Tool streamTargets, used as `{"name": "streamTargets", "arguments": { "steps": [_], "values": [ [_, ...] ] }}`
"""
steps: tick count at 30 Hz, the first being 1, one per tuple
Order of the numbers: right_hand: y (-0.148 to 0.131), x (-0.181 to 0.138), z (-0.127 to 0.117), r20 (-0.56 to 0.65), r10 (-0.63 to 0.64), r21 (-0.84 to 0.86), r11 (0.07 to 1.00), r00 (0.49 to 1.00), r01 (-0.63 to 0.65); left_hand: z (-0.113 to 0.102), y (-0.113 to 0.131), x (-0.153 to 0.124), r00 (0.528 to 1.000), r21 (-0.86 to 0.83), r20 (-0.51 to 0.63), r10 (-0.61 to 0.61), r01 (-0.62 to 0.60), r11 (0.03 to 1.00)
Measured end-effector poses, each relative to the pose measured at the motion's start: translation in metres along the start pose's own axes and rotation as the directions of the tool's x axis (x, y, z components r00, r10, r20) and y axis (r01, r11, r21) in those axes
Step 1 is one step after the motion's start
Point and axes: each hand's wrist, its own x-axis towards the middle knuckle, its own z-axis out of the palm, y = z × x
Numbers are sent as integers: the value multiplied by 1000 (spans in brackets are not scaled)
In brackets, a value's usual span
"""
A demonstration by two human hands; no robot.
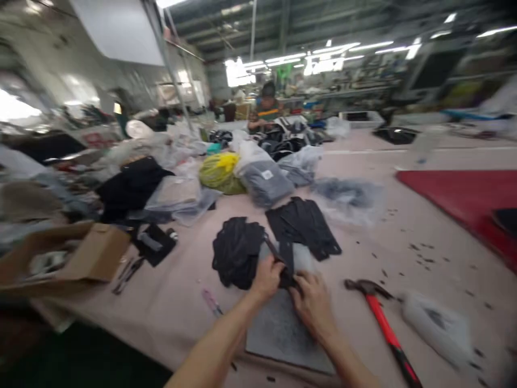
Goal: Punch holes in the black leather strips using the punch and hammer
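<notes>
Both my hands are over a grey board (278, 328) on the table. A dark strip of fabric (288, 277) runs between them. My left hand (266, 277) has its fingers closed around the strip's left part. My right hand (313, 299) pinches its right end, close to the left fingers. Left of the board lies a heap of black fabric pieces (236, 253). Behind it, flat black pieces (305, 223) are spread out. To the right rests a claw hammer (383, 318) with a red and black handle. Blur hides the strip's finer details.
A cardboard box (97, 253) stands at the left edge, with scissors (128, 275) beside it. A pink-handled tool (210, 300) lies near my left forearm. Plastic-wrapped bundles (264, 180) fill the back. Small dark scraps (422, 256) dot the right side. A person (266, 110) sits across the table.
</notes>
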Motion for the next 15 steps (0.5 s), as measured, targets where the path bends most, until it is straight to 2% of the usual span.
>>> {"name": "streamTargets", "arguments": {
  "steps": [1, 3, 8, 15],
  "values": [
    [12, -10, -3, -21, 58, -28, 998, 998, -59, 16, 1, -1, 999, -36, 42, 1, 0, 999],
    [19, -17, -3, -62, 116, -19, 993, 991, -117, 24, -1, -3, 998, -59, 60, 9, -6, 998],
    [9, -6, 6, -86, 166, 57, 985, 982, -162, 9, -13, -8, 998, 11, 33, 58, -58, 998],
    [12, -4, 13, -81, 174, 24, 985, 982, -172, 15, -17, -10, 998, -6, 29, 60, -59, 998]
  ]
}}
